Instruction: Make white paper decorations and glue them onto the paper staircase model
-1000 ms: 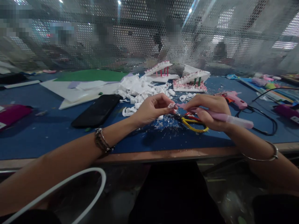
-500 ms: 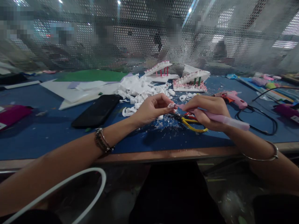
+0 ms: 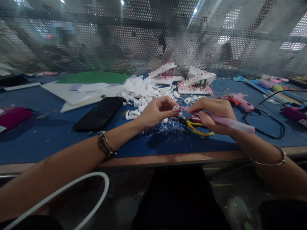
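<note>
Fine work at close quarters

Pinching small whitish piece [image 3: 176,109] in left hand [image 3: 157,112], above tabletop [image 3: 136,148]. Gripping pink pen-like tool [image 3: 224,121] in right hand [image 3: 217,111], tip aimed at small whitish piece; cannot tell if touching. Apparently detailing, calling for light, steady control.

Purple case [image 3: 295,115]: cropped at right edge. Magenta case [image 3: 14,118]: cropped at left edge. Background: blurred.

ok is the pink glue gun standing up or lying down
Lying down: the glue gun is on its side, flat on the blue table.
</note>
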{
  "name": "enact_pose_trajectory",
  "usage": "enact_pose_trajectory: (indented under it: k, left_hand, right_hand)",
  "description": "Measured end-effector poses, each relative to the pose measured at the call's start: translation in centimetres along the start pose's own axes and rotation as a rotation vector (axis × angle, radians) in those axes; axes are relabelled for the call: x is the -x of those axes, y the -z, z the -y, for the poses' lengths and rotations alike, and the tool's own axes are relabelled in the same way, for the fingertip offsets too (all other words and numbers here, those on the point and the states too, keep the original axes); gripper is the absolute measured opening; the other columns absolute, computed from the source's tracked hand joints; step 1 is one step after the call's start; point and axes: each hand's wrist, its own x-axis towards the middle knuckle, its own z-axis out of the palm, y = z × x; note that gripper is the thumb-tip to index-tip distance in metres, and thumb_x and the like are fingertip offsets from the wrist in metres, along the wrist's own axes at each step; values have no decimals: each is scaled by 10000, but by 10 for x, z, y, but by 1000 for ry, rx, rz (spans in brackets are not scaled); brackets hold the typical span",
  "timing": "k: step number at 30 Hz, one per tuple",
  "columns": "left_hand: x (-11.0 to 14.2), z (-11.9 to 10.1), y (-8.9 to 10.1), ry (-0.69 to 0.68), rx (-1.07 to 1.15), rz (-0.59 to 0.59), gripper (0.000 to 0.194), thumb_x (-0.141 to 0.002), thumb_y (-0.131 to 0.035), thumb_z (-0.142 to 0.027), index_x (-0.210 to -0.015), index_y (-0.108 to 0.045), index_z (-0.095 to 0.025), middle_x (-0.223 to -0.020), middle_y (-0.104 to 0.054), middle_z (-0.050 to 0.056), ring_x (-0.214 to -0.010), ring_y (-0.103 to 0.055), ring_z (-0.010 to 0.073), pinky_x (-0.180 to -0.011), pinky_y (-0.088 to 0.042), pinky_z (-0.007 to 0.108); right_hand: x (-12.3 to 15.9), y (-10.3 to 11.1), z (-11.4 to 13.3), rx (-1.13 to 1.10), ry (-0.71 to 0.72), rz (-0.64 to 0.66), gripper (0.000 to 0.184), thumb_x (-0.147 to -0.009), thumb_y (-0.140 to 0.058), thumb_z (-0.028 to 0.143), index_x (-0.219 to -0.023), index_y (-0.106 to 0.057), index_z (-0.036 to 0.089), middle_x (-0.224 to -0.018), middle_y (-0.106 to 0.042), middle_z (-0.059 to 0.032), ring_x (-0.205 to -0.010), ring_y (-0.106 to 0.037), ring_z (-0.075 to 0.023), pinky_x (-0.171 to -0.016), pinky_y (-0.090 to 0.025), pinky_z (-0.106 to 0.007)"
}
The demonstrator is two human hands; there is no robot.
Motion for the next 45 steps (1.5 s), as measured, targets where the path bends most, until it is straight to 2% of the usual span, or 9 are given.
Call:
enact_pose_trajectory:
  k: [9, 14, 21, 26, 29, 31, 36, 40, 45]
  left_hand:
    - [-1, 0, 1, 70, 100, -22, 197, -644, -687, -177, -835, -644, -153, -779, -666, 4, -717, -620, 99, -716, -502, 229]
    - [-1, -1, 1, 112, 200, -16, 175, -727, -644, -267, -868, -672, -168, -824, -673, 18, -740, -622, 99, -682, -514, 212]
    - [0, -1, 1, 83, 132, -41, 215, -671, -717, -250, -866, -655, -186, -746, -643, -9, -694, -601, 81, -625, -498, 180]
    - [-1, 0, 3, 22, 78, -47, 200, -661, -727, -258, -819, -655, -160, -697, -636, -13, -628, -578, 61, -610, -482, 168]
    - [-2, 1, 4, -22, 71, -18, 181, -667, -727, -241, -810, -655, -157, -686, -646, -15, -615, -579, 54, -601, -480, 157]
    - [-2, 2, 4, -42, 78, -18, 177, -665, -730, -232, -805, -654, -154, -699, -655, -14, -623, -587, 54, -606, -483, 155]
    - [-3, 2, 3, -53, 95, -33, 177, -652, -740, -232, -777, -646, -148, -709, -660, -15, -645, -601, 58, -621, -488, 159]
    - [-2, 2, 2, -39, 91, -47, 193, -650, -740, -238, -792, -646, -148, -724, -665, -7, -676, -615, 74, -650, -495, 181]
    - [-1, 2, 2, -48, 110, -44, 187, -639, -747, -225, -772, -644, -143, -723, -664, -9, -666, -612, 67, -645, -491, 175]
  right_hand:
    - [2, -2, -3, 73, 41, -18, 221, -764, -403, 96, -853, -593, 167, -768, -646, -48, -670, -595, -117, -609, -490, -259]
    - [3, -2, -4, 96, 66, -6, 228, -766, -414, 92, -882, -600, 153, -804, -646, -59, -689, -587, -110, -612, -483, -249]
    - [4, -2, -5, 89, 82, 1, 232, -757, -424, 80, -887, -607, 140, -787, -639, -62, -682, -590, -115, -604, -482, -251]
    - [3, 1, 0, -41, -13, -100, 233, -769, -405, 101, -853, -591, 213, -768, -641, -30, -677, -593, -119, -625, -487, -263]
    - [3, 1, 1, -100, -41, -46, 234, -774, -400, 120, -865, -585, 228, -774, -643, -20, -683, -598, -127, -626, -489, -272]
    - [3, 0, 1, -93, -41, -29, 228, -772, -406, 117, -868, -589, 212, -771, -644, -28, -682, -602, -131, -624, -488, -275]
    - [3, -2, -2, -78, -47, -89, 227, -761, -416, 102, -858, -599, 195, -764, -644, -36, -677, -597, -131, -623, -480, -279]
    - [3, -1, -2, -98, -24, -31, 229, -778, -406, 112, -875, -594, 198, -782, -644, -34, -694, -598, -126, -636, -488, -277]
    - [2, -1, -2, -57, -52, -74, 224, -773, -405, 105, -864, -595, 184, -777, -640, -40, -696, -597, -127, -640, -485, -285]
